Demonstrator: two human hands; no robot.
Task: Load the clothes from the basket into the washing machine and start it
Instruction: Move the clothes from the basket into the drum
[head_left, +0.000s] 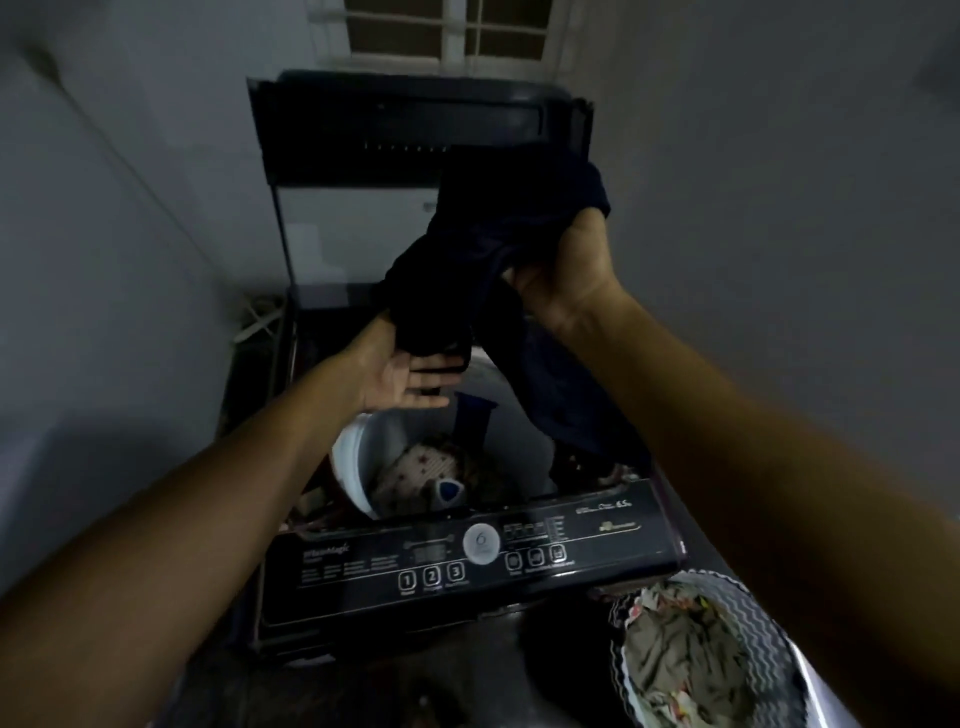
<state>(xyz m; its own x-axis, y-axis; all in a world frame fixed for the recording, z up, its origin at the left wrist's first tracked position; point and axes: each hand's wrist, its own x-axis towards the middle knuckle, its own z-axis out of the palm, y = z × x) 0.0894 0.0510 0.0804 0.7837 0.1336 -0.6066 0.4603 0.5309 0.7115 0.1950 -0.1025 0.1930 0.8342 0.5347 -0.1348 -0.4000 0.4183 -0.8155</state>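
A dark navy garment (483, 249) hangs above the open top-loading washing machine (467, 566). My right hand (563, 270) grips its upper part in a fist, and a long fold trails down into the drum. My left hand (402, 376) lies palm up with straight fingers under the garment's lower end, which drapes over it. Inside the white drum (353, 467) lie several clothes, one pale with small dots. The laundry basket (727, 654), patterned in zigzags, stands at the lower right with crumpled olive and printed clothes in it.
The machine's lid (415, 130) stands raised at the back, below a window. Its control panel (431, 571) with numbered buttons faces me. Grey walls close in on both sides. Some white pipes sit in the gap left of the machine.
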